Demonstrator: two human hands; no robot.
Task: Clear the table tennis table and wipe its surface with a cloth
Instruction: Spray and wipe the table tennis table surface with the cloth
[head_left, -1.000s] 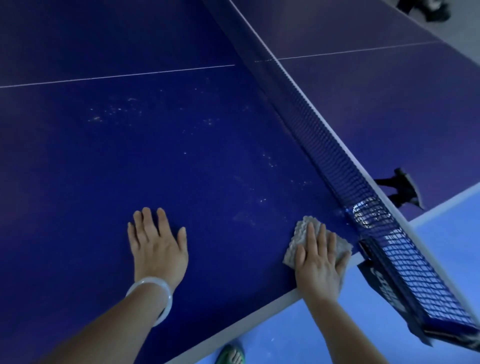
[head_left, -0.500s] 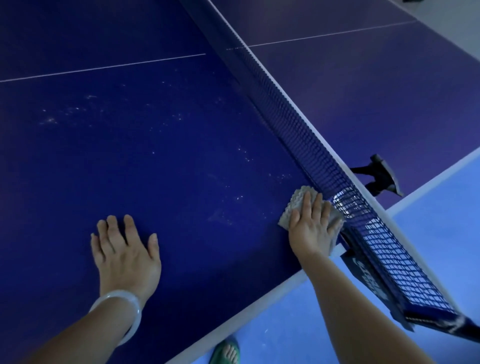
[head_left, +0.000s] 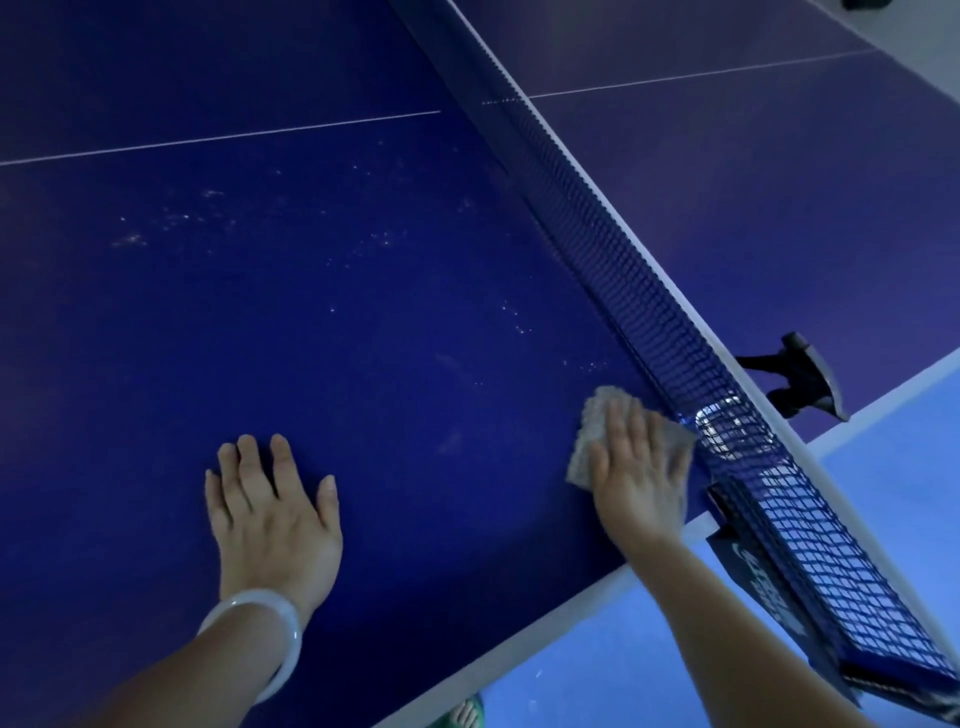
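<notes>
Change: since half a second ago the right hand with its cloth sits a little further from the net's end, nearer to the table's white edge; the left hand has kept its flat pose.
Right hand: fingers straight, palm down, pressing the grey-beige textured cloth flat on the table — not curled around it.
Cloth: on the dark blue table tennis table, in the near corner just beside the net; its far and left edges show past the fingers.
Left hand: released, fingers spread flat on the blue surface, holding nothing; it lies well apart from the cloth.
Wrist: a pale translucent bangle around the left wrist.
Net: a blue mesh net with white top band runs diagonally — its black clamp post grips the table's side.
Surface: pale dusty specks are scattered over the near half.
Floor: light blue floor beyond the edge; a foot in a green sandal shows below.
</notes>
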